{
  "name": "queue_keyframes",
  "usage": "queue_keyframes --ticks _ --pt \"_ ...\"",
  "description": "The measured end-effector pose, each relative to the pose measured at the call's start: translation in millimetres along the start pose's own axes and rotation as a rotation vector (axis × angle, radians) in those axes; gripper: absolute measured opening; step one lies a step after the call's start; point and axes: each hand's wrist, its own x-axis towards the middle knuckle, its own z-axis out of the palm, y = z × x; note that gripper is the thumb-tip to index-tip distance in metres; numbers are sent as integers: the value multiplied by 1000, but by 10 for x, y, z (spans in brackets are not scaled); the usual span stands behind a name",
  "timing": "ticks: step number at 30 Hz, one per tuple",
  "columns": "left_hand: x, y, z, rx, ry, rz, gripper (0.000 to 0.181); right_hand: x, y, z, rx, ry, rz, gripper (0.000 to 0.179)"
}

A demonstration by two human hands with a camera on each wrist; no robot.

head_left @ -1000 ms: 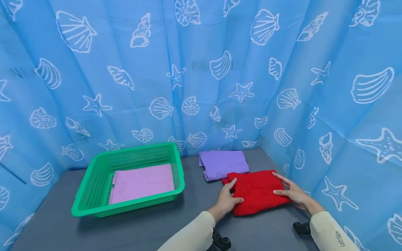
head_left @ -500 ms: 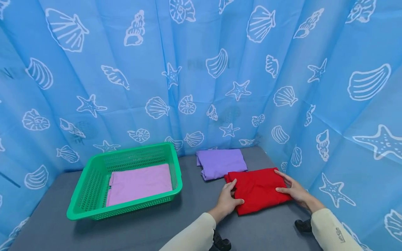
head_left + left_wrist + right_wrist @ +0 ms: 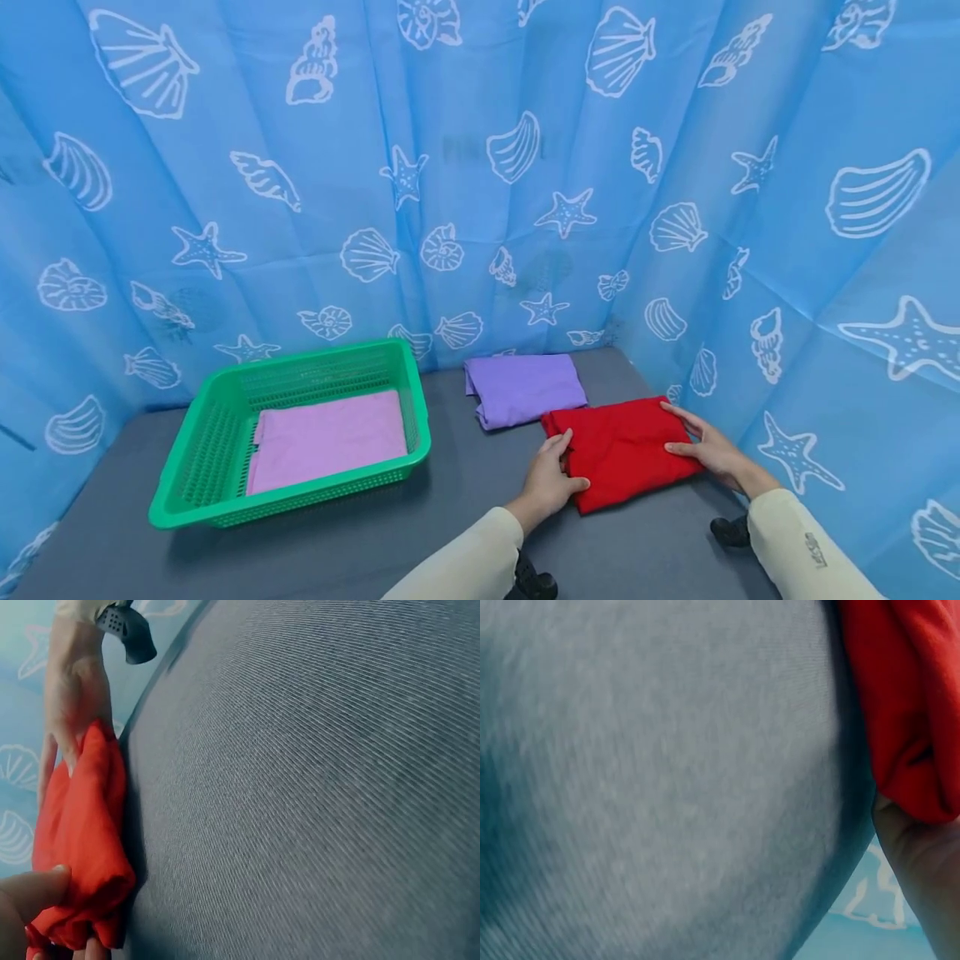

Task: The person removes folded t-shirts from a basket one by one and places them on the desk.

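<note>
Left grip (image 3: 547,480), right grip (image 3: 714,455) hold red cloth (image 3: 626,450); purple cloth (image 3: 527,388) behind.

- A green basket (image 3: 322,371) with small holes stands on the grey surface (image 3: 315,558).
- Inside it there lies a folded pink cloth (image 3: 330,442).
- A folded purple cloth (image 3: 528,388) lies near the blue curtain (image 3: 465,192), which has white shells and starfish.

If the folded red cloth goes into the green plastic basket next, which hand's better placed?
Probably the left hand: it grips the cloth nearer the basket; the right hand holds the far side.
</note>
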Motion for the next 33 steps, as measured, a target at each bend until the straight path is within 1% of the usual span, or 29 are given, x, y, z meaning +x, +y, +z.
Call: queue_keyframes --ticks 4,8,12,16,22,25,28,31,33 --pt "25 4 27 -59 -17 -9 80 -2 9 -14 -30 24 -17 86" --pt "29 24 54 -103 -38 -34 80 -23 43 -28 -81 55 0 85" --pt "48 43 82 -122 -49 -50 80 -22 81 -58 -107 80 22 85" --pt "93 46 109 -125 -47 -60 80 6 102 -77 -107 91 37 84" --pt "120 1 112 -199 -53 -35 80 35 94 -70 -120 109 75 84" --pt "120 -19 105 -208 -54 -27 79 39 77 -78 -137 120 95 84" --pt "97 -24 91 -209 -48 -11 76 12 43 -73 -169 142 94 81" --pt "56 -33 73 -259 -35 2 72 -33 12 -53 -222 190 69 74" --pt "20 -40 54 -318 -26 4 70 -66 -17 -15 -272 250 49 67"
